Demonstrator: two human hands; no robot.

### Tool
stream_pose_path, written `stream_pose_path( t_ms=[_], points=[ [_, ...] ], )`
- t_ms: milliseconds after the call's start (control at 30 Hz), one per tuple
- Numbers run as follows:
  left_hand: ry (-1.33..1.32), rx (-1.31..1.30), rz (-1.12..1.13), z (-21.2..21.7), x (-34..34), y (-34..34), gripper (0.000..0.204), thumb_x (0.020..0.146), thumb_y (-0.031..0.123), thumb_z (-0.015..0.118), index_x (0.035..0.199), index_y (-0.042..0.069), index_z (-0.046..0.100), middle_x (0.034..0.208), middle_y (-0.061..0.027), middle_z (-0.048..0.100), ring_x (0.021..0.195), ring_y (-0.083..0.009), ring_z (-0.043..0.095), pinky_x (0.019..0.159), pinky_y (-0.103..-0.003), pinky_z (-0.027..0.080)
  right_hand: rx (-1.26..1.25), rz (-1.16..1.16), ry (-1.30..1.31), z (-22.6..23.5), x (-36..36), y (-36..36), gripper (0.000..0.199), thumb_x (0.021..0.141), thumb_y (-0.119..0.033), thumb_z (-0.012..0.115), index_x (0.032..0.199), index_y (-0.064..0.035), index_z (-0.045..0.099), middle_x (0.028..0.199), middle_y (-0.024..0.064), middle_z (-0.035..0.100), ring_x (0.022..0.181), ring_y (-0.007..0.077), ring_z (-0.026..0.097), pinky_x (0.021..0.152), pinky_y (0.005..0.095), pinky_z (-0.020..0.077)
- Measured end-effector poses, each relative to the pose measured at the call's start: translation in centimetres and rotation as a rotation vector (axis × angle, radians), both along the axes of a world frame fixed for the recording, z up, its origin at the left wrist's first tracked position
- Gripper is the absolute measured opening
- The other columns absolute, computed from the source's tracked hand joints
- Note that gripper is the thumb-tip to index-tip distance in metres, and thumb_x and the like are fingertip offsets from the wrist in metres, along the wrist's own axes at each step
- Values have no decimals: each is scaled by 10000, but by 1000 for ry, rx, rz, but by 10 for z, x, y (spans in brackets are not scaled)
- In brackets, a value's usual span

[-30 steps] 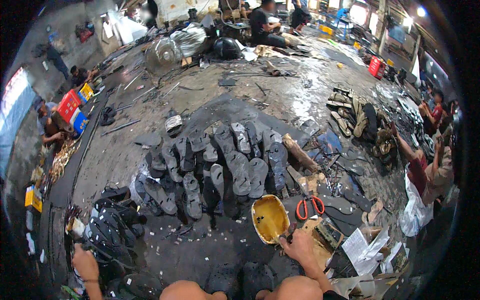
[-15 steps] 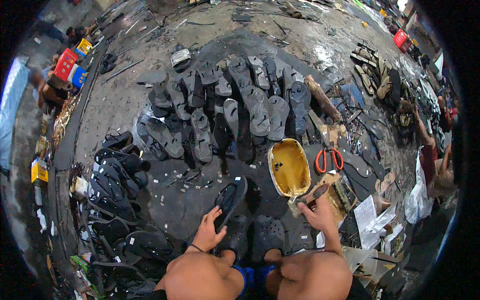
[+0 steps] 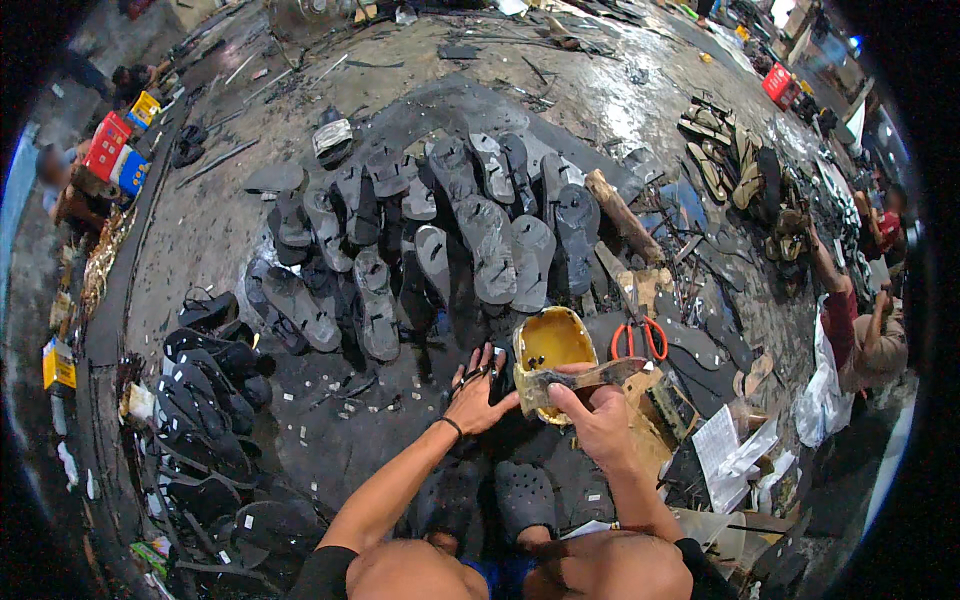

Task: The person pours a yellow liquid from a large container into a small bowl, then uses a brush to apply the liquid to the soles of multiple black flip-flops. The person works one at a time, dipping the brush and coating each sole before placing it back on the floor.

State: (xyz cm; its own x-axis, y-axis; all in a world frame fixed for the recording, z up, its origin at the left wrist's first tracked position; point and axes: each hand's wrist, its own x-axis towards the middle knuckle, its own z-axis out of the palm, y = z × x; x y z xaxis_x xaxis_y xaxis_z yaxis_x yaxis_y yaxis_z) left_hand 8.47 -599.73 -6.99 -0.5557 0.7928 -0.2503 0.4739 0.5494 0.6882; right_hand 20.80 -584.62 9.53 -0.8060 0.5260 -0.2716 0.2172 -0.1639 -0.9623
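Gripping a brush (image 3: 540, 381) over the tub (image 3: 517, 350), my right hand (image 3: 598, 420) should tilt little; my left hand (image 3: 478, 402) is spread.

A red crate (image 3: 105, 148) is seen just beside a blue crate (image 3: 133, 174) at the far left; at the right, a crumpled white plastic bag (image 3: 822, 395) is spread near white papers (image 3: 716, 440).
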Motion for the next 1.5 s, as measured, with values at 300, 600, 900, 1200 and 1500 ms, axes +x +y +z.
stream_pose_path(
  t_ms=[300, 600, 900, 1200, 1500],
  points=[
    [-1280, 833, 815, 79, 8, -56, 480, 1045, 379, 363, 1282, 19, 574, 1196, -97, 656, 1041, -223, 645, 927, -367, 523, 603, 138, 296, -15, -67, -35, 206, 836, -119, 764, 1013, -48, 685, 928, 102, 710, 796, 291, 682, 710, 360, 529],
    [-1217, 906, 883, 84, 32, -58, 498, 1031, 353, 312, 1242, 1, 595, 1127, -104, 674, 963, -224, 673, 841, -356, 553, 643, 30, 236, 13, -77, -30, 169, 855, -135, 746, 986, -43, 691, 921, 118, 722, 836, 278, 700, 752, 357, 541],
    [-852, 923, 851, 83, 10, -77, 470, 1041, 387, 489, 1268, -9, 601, 1157, -40, 649, 1011, -135, 609, 899, -293, 491, 57, 10, 106, -5, -56, -67, 237, 934, -182, 690, 1084, 0, 664, 987, 70, 693, 903, 179, 648, 812, 313, 506],
    [-1535, 653, 1011, 123, 60, -144, 819, 942, 701, 401, 1426, 42, 465, 1393, -117, 553, 1234, -251, 562, 1056, -406, 446, -480, 22, -23, -22, -50, -47, 305, 920, -164, 700, 1178, -24, 621, 1041, 26, 687, 897, 112, 631, 735, 261, 481],
    [-1354, 1151, 1077, 143, -26, -70, 739, 884, 722, 509, 1156, 48, 640, 1018, -96, 700, 855, -218, 675, 768, -362, 566, 459, 160, 89, -25, -74, -56, 184, 842, -171, 751, 923, -21, 683, 925, 131, 731, 827, 261, 706, 754, 358, 537]
  ],
)
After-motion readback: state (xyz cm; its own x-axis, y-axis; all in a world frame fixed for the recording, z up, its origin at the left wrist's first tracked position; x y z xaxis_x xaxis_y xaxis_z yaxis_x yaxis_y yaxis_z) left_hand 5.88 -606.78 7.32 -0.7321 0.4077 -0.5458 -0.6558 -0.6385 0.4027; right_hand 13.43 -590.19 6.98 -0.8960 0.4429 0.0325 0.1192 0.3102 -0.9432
